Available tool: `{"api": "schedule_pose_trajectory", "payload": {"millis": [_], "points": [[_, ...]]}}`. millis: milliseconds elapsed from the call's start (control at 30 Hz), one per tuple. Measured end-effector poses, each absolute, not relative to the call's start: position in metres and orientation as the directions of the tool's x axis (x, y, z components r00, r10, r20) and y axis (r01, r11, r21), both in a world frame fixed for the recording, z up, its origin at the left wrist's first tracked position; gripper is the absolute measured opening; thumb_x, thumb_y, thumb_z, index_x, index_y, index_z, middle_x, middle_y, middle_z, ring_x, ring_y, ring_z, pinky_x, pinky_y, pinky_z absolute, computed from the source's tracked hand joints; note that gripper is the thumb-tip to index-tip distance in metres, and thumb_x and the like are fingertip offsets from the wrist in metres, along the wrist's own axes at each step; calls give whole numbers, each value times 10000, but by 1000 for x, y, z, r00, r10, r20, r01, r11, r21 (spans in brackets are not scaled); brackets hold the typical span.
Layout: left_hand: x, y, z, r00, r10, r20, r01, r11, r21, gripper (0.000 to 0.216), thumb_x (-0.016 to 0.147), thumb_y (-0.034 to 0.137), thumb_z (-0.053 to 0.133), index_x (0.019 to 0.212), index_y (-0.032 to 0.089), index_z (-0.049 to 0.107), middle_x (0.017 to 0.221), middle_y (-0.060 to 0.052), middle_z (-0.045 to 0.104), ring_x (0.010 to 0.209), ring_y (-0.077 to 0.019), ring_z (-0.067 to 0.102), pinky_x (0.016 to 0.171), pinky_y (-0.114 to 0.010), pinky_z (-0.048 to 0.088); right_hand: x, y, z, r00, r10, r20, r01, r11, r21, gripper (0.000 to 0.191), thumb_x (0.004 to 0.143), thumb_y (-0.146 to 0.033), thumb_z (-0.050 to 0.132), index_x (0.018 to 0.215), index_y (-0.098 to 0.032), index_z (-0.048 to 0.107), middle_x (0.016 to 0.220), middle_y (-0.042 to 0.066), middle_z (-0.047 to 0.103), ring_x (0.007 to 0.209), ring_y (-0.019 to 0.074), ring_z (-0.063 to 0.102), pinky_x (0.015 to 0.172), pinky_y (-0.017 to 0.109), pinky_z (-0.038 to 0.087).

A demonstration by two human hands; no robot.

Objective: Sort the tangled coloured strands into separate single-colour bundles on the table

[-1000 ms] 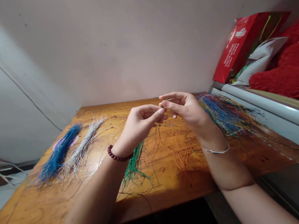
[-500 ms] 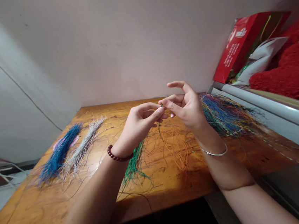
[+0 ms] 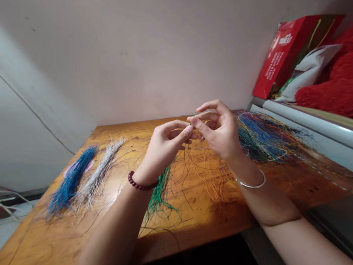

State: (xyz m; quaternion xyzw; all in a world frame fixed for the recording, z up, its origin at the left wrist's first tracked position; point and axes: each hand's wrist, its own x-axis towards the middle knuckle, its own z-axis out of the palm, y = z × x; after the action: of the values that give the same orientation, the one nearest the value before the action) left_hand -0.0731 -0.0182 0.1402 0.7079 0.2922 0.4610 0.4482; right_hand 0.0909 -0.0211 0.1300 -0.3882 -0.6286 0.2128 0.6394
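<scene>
Over the middle of the table, my left hand point(image 3: 169, 141) pinches a thin green wire-like strand point(image 3: 186, 165) between thumb and forefinger. My right hand point(image 3: 218, 128) meets it fingertip to fingertip, its thumb and forefinger also closed on the strand, with a short green end showing above them. The strand's lower part hangs below my left fingers. Beneath my left wrist lies a bundle of green strands point(image 3: 160, 196), partly covered by the arm. Loose orange strands point(image 3: 212, 183) are spread on the table between my forearms.
On the wooden table point(image 3: 90, 249), a blue bundle point(image 3: 72, 182) and a white bundle point(image 3: 100, 169) lie at left. A tangled multicoloured pile point(image 3: 264, 136) is at right. Beyond it, a red box point(image 3: 281, 55) and red fluffy material point(image 3: 340, 87) rest on a raised surface against the wall.
My right hand has turned slightly, its raised fingers curling lower. A green end now shows above its fingertips, and the hanging strand has swung a little left.
</scene>
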Motion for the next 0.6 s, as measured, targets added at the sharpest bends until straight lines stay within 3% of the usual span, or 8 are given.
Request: {"api": "schedule_pose_trajectory", "payload": {"millis": [600], "points": [[-73,-18,140,398,827,398,17,-440,898,309,934,441,660,988,142,719,876,-91,759,833,-160,719,625,-206,514,91,-19,128,127,750,649,220,617,-756,405,791,-527,784,986,-222,601,866,34,694,610,110,621,445,220,475]]}}
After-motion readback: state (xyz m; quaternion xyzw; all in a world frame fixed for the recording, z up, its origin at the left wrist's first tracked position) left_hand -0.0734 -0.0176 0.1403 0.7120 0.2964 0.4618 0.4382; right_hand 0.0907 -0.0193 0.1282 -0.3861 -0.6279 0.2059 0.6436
